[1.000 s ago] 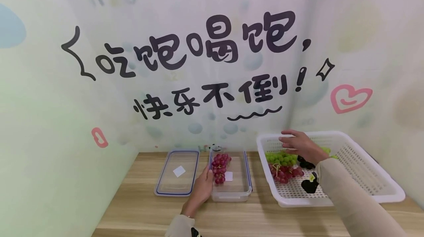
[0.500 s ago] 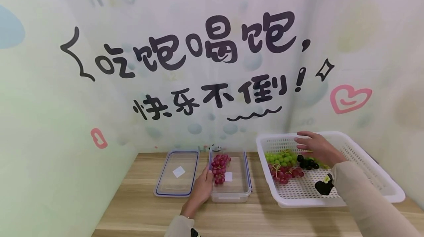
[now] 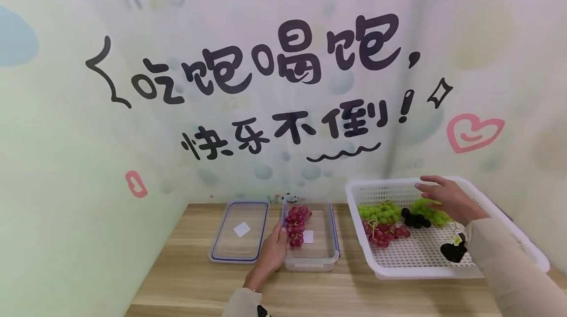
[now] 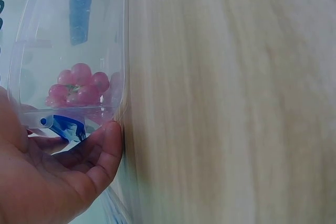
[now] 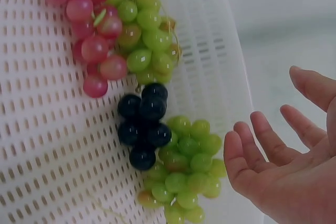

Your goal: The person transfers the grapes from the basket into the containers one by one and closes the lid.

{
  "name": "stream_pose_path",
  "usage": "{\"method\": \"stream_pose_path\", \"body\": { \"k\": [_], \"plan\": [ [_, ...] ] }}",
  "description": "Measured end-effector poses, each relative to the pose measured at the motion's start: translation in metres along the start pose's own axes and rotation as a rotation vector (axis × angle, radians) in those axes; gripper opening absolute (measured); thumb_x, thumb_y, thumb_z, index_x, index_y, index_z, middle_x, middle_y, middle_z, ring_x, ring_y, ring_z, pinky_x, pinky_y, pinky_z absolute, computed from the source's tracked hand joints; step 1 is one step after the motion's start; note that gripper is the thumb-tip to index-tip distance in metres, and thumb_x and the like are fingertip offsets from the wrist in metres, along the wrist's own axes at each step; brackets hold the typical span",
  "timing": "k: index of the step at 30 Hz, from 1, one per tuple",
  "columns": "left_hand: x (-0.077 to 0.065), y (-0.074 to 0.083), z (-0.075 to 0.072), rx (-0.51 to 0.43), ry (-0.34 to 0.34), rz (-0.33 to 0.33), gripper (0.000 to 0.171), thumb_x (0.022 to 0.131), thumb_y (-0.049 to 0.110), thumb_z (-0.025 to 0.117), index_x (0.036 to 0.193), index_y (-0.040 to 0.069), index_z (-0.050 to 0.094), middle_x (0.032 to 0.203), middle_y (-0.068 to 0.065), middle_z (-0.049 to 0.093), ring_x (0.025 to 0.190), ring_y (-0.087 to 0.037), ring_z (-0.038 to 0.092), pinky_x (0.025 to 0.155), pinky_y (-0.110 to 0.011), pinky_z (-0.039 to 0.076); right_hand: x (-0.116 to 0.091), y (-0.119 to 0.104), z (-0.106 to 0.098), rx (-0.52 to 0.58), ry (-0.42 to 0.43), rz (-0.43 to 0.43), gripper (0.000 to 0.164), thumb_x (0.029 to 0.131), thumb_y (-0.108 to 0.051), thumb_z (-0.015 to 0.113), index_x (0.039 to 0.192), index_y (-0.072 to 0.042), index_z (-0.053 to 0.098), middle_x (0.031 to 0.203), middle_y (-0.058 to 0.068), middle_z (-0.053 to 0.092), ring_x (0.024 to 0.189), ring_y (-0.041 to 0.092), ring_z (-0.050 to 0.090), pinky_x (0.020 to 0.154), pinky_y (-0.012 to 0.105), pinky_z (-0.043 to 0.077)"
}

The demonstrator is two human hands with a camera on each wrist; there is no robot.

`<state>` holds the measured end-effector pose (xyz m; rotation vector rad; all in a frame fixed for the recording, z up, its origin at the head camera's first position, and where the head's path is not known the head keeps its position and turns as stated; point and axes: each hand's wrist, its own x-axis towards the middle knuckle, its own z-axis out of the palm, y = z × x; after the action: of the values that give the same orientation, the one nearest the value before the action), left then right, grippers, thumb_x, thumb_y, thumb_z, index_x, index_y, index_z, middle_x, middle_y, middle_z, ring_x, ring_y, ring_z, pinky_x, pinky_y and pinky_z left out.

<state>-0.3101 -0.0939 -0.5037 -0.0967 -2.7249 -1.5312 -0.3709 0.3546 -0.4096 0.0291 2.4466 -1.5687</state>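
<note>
My left hand (image 3: 273, 247) holds the left side of a clear plastic food container (image 3: 321, 254), its curled fingertips (image 4: 113, 132) at the lower edge in the left wrist view. A bunch of red grapes (image 3: 296, 227) lies inside along that wall. Over the back right of a white plastic basket (image 3: 390, 271), my right hand (image 3: 454, 199) is held with fingers spread and nothing in them. Below and beside it lies a bunch of green grapes (image 5: 184, 177). Black grapes (image 5: 144, 127) sit left of that bunch, then more green grapes (image 3: 378, 212) and red grapes (image 3: 384, 234).
A clear lid (image 3: 230, 248) with a blue seal and a white label lies left of the container. Everything stands on a wood-grain table (image 3: 323, 295). Behind it hangs a printed backdrop (image 3: 248, 16) with large black characters.
My right hand has moved rightward across the basket, uncovering the black grapes and then the right-hand green bunch. The left hand has stayed at the container.
</note>
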Motion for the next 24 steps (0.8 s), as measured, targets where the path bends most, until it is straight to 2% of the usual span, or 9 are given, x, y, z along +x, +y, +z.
{"method": "stream_pose_path", "body": {
  "k": [4, 11, 24],
  "plan": [
    [0.0, 0.0, 0.0, 0.002, -0.003, -0.003, 0.051, 0.11, 0.025, 0.03, 0.155, 0.001, 0.027, 0.153, -0.026, 0.037, 0.142, -0.047, 0.032, 0.114, -0.062, 0.028, -0.001, 0.004, -0.009, -0.046, 0.021, 0.018, 0.085, 0.103, -0.05, 0.044, 0.157, 0.003, 0.004, 0.158, 0.037, 0.01, 0.141, 0.057, 0.019, 0.112, 0.066, 0.028],
    [0.001, 0.0, 0.0, 0.007, -0.006, 0.004, 0.051, 0.11, 0.024, 0.03, 0.155, 0.001, 0.028, 0.153, -0.026, 0.037, 0.141, -0.047, 0.033, 0.114, -0.061, 0.029, -0.002, 0.016, -0.02, -0.073, 0.056, 0.086, 0.091, 0.101, -0.055, 0.045, 0.156, 0.004, 0.003, 0.158, 0.037, -0.005, 0.14, 0.062, 0.005, 0.109, 0.075, 0.019],
    [0.001, -0.002, 0.0, 0.005, -0.002, 0.037, 0.049, 0.11, 0.022, 0.03, 0.154, 0.0, 0.029, 0.152, -0.027, 0.039, 0.141, -0.047, 0.035, 0.114, -0.061, 0.03, -0.001, 0.026, -0.025, -0.055, 0.043, 0.125, 0.092, 0.101, -0.054, 0.044, 0.155, 0.004, -0.002, 0.157, 0.036, -0.017, 0.141, 0.061, -0.005, 0.108, 0.078, 0.013]
  ]
}}
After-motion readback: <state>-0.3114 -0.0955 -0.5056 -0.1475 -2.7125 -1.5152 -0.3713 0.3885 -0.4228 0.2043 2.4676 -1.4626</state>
